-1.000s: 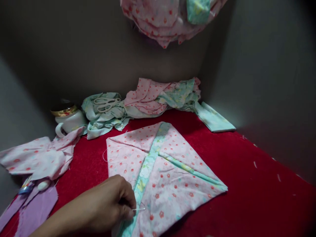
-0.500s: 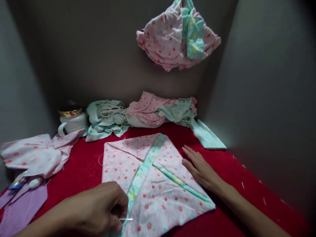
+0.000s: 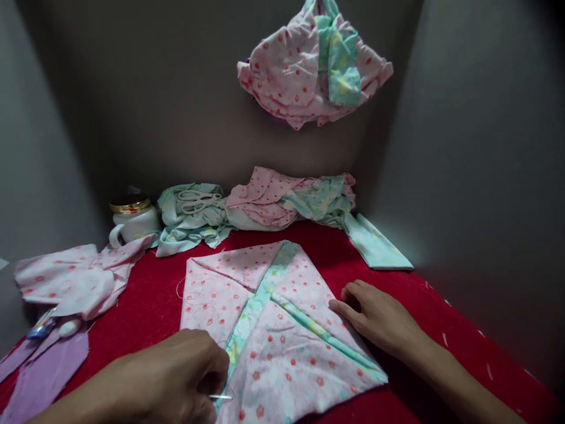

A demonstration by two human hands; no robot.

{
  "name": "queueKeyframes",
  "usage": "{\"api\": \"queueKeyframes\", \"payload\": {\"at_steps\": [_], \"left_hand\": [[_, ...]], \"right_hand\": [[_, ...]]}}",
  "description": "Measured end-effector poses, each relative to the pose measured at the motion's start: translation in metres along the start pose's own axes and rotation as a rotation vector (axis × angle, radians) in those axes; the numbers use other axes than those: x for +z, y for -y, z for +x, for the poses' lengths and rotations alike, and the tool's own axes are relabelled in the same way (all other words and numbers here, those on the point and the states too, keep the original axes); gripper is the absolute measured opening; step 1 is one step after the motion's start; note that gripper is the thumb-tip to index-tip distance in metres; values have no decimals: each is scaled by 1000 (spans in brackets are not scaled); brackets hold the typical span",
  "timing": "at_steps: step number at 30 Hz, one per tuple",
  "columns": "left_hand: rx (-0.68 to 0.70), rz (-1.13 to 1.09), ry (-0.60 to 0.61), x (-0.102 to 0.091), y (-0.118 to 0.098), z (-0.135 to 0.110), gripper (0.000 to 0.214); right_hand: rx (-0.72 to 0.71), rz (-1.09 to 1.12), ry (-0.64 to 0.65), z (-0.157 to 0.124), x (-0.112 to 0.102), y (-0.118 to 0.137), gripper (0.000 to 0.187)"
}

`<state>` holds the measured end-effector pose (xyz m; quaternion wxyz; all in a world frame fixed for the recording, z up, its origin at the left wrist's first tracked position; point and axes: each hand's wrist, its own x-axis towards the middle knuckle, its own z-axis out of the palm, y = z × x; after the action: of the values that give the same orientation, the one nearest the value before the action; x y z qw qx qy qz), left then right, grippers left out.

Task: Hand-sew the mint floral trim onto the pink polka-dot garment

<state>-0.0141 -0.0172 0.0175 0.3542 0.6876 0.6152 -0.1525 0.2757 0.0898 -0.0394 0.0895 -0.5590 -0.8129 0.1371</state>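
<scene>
A folded piece of pink dotted fabric with mint green strips (image 3: pixel 282 330) lies on the red cloth surface (image 3: pixel 410 282) in front of me. My left hand (image 3: pixel 176 377) is closed in a pinch on a thin needle (image 3: pixel 220 397) at the fabric's lower left edge, beside the green strip. My right hand (image 3: pixel 375 315) rests at the fabric's right edge, its fingers curled and its fingertips touching the pink cloth.
Crumpled pink and green cloth (image 3: pixel 286 197) is heaped at the back by the wall, with pale scissors (image 3: pixel 196 200) on a green heap. A white jar with a gold lid (image 3: pixel 132 218) stands back left. Pink scraps (image 3: pixel 70 280) and purple cloth (image 3: pixel 44 365) lie left. A fabric bundle (image 3: pixel 313 65) hangs above.
My right hand came into view, lay flat by the fabric's right edge, then curled its fingers and drew nearer. The left hand kept its pinch on the needle.
</scene>
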Motion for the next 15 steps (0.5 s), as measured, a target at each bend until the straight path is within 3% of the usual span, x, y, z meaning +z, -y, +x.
{"api": "queueKeyframes", "payload": {"at_steps": [6, 15], "left_hand": [[-3, 50, -14, 2, -5, 0, 24], [-17, 26, -15, 4, -4, -2, 22]], "right_hand": [[57, -101, 194, -23, -9, 9, 38], [42, -27, 242, -17, -9, -2, 27]]}}
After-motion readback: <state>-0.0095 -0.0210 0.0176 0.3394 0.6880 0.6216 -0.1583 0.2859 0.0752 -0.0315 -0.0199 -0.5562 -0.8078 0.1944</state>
